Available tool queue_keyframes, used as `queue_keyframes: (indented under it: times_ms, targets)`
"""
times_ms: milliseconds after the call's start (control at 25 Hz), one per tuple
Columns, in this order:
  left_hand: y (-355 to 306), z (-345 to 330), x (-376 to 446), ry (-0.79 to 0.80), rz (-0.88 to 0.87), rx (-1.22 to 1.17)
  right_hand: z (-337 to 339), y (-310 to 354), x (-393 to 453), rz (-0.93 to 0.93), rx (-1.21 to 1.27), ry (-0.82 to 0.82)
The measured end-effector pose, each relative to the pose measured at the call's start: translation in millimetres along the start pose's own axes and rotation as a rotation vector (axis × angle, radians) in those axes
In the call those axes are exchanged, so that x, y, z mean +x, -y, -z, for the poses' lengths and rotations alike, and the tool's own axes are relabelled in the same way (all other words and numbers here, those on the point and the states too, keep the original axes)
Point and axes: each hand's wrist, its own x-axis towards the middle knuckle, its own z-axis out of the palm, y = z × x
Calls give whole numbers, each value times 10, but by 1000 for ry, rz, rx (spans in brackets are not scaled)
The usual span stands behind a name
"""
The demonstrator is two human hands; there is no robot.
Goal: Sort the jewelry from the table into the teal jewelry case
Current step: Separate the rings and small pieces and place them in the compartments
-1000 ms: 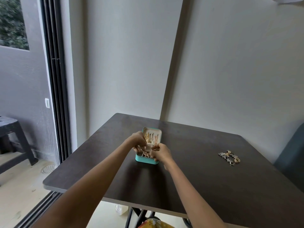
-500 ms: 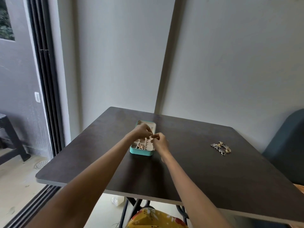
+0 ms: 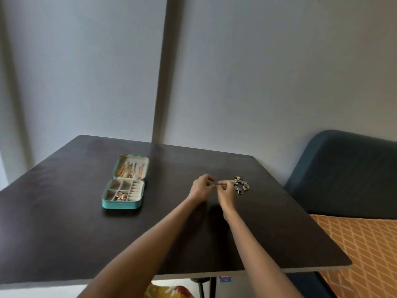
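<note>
Beside the jewelry pile (image 3: 240, 186), both hands, gone from the teal case (image 3: 122, 193), pinch fingers together on something tiny.

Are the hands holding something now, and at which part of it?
Both hands, left and right, pinch a small thin piece between their fingertips beside the jewelry pile. It is too small and blurred to tell what it is or which part.

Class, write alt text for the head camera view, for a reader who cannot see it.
Two bare hands, the left hand and right hand, meet over a dark table beside a small pile of jewelry, fingers curled as if pinching something tiny. To the left lies an open teal jewelry case with pieces in its lid and tray.
</note>
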Motion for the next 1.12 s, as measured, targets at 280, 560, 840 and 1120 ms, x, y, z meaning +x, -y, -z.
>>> queue_keyframes:
  times_ms: [280,560,840,1120]
  targets:
    - [-25,-580,481,82,-51,183,600,-531,574,-19,-176,-149]
    - [19,-746,796,125,-112,498,564,-601,776,103,-536,-44]
    - [131,-767,820,-70,-111,237,580,-669,842,45,-363,-153]
    - [117,-682,787,-163,-25,-38,552,-666,823,66,-396,-164]
